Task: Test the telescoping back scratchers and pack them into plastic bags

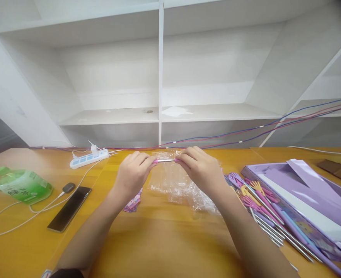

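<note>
A thin metal rod with pink ends (166,160) is stretched level between my two hands above the table. My left hand (134,173) is closed on its left pink end, thumb and fingers pinched together. At the other end, my right hand (201,170) pinches the pink tip in the same way. Most of both pink parts is hidden by fingers. Crumpled clear plastic bags (172,187) lie behind and below my hands. Beside my left wrist is a small pile of pink-purple printed pieces (133,202), partly covered by the arm.
Pink and yellow hand-shaped heads (256,189) and metal rods (270,231) lie right, beside a purple box (275,168). Left are a green bottle (25,185), a phone (70,208), a cable and a power strip (89,159). White shelving (160,77) stands behind, with wires along it.
</note>
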Tool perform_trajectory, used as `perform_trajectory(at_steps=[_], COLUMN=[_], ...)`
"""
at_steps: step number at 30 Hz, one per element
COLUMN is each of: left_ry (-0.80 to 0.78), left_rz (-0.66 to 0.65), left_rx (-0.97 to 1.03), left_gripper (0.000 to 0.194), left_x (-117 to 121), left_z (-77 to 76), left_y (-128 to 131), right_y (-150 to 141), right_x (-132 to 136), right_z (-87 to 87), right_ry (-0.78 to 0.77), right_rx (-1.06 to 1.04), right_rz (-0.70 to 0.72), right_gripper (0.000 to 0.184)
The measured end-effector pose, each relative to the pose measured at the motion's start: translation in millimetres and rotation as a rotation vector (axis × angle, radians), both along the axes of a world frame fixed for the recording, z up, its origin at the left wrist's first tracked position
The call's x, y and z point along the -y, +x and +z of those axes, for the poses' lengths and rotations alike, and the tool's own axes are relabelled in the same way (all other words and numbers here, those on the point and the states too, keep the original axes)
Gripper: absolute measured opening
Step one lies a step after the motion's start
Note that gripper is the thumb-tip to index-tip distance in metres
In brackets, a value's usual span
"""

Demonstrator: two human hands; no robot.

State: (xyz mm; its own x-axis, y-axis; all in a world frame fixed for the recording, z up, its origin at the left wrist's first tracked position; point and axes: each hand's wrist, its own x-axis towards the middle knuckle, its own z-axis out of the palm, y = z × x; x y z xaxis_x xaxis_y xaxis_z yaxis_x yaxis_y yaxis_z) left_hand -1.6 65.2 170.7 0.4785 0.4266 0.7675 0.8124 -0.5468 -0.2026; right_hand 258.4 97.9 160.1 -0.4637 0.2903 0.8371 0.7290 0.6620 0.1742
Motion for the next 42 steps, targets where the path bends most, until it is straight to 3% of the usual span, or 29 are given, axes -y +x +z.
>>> perform_trajectory(at_steps=[16, 20, 25, 29, 39, 42], left_ry=[0.151, 0.211, 0.268, 0.232, 0.244, 0.242], left_rz=[-0.025, -0.011, 0.041, 0.017, 0.017, 0.019], left_rx=[0.038, 0.026, 0.028, -0.004, 0.034, 0.043], left_gripper=[0.006, 0.007, 0.007, 0.005, 0.004, 0.005], left_x=[-4.9, -12.2, -18.5, -21.2, -21.5, -19.4], left_z=[11.3, 21.0, 34.5, 37.5, 36.8, 39.0], left_y=[-5.6, -27.9, -68.8, -79.8, -87.2, -93.3], right_y=[10.6, 41.0, 107.5, 137.2, 126.8, 136.0], right_x=[3.3, -10.0, -37.4, -46.9, -36.5, -41.3], right_z=[16.6, 21.4, 19.8, 16.6, 23.0, 21.2], right_ry=[0.200, 0.241, 0.314, 0.262, 0.285, 0.303], right_rx=[-0.050, -0.083, -0.217, -0.212, -0.193, -0.182], right_rz=[-0.066, -0.091, -0.137, -0.136, -0.122, -0.118], right_gripper=[0.012, 0.011, 0.009, 0.009, 0.011, 0.013])
